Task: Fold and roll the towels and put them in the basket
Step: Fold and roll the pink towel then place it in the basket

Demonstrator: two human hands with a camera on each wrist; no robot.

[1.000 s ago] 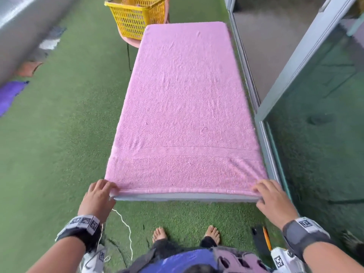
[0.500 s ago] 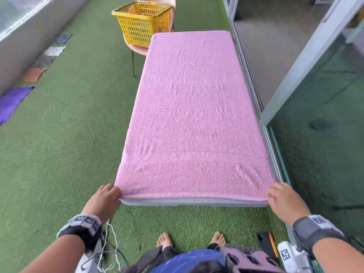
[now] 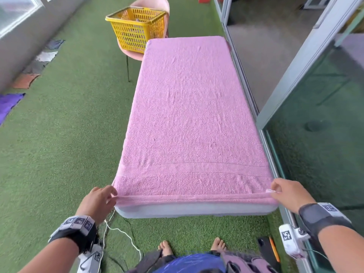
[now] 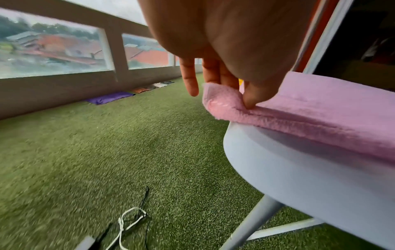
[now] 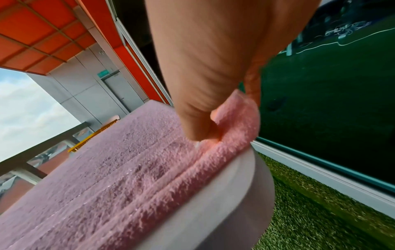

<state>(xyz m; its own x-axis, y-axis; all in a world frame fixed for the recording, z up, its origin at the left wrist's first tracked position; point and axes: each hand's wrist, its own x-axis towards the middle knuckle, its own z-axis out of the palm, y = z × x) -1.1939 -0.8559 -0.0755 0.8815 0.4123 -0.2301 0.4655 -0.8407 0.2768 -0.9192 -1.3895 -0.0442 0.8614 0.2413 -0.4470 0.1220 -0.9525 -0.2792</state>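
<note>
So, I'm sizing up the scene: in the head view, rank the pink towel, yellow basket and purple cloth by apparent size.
1. pink towel
2. yellow basket
3. purple cloth, though the frame edge cuts it off.

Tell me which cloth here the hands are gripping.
The pink towel spread over the table; both hands pinch its near corners. The purple cloth and others lie untouched on the grass.

Your white table (image 3: 197,210) stood on green turf (image 3: 65,144); pink towel (image 3: 189,119) lay flat, covering its whole top.
</note>
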